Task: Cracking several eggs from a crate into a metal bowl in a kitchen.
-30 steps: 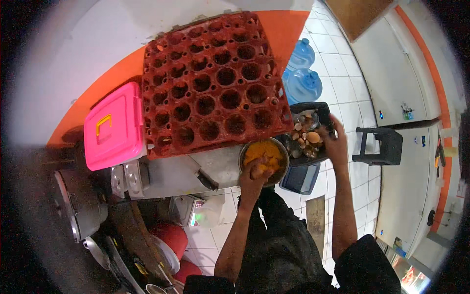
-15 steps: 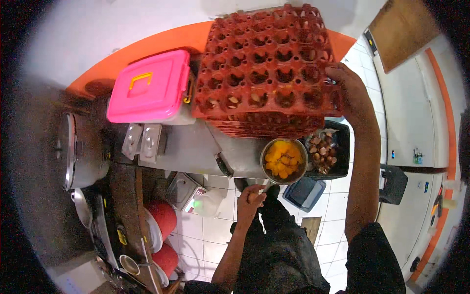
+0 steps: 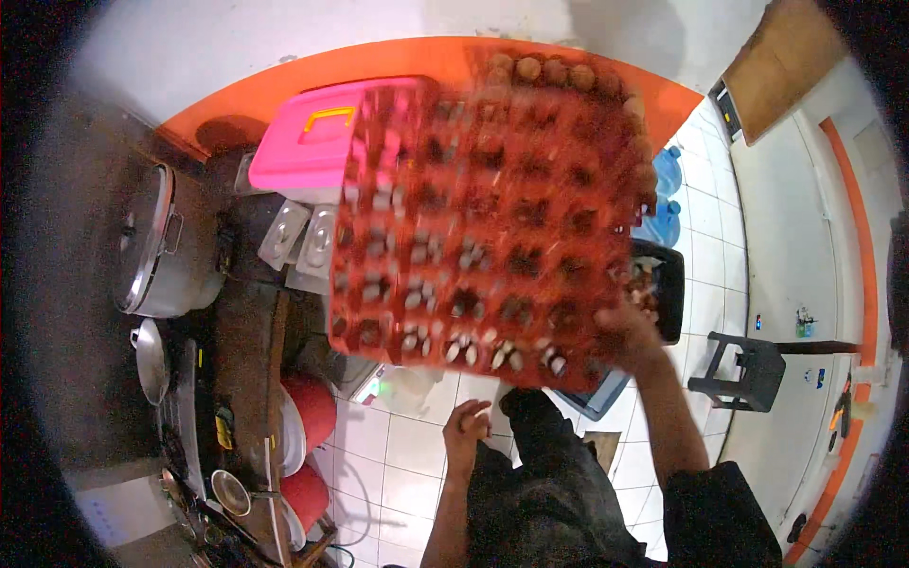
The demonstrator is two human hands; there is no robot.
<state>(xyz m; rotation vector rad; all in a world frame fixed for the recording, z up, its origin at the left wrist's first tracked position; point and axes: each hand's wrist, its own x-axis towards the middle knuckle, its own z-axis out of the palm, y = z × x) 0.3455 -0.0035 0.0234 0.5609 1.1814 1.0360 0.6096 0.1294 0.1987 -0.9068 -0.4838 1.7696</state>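
Observation:
My right hand [image 3: 627,333] grips the red egg tray [image 3: 525,210] by its near right corner. The tray is blurred, held up over the counter, and its cups hold no whole eggs. Past its far and right edges, brown eggs [image 3: 581,76] show in rows. Low in front of my body, my left hand [image 3: 466,428] is closed, fingers curled around what looks like a brown egg, mostly hidden. The black bin of eggshells [image 3: 648,290] shows partly at the tray's right. The bowl of yolks and the knife seen earlier are hidden behind the tray.
A pink-lidded box [image 3: 292,151] and metal lidded containers [image 3: 284,233] stand left of the tray. Farther left are a large pot [image 3: 170,248] and a strainer [image 3: 231,492]. Red stools [image 3: 309,426] are below. A black stool [image 3: 739,373] and blue water bottles [image 3: 668,176] stand right.
My right hand has pulled the top tray off the stack, toward me and down to the left, uncovering eggs behind it. My left hand has dropped slightly lower and left.

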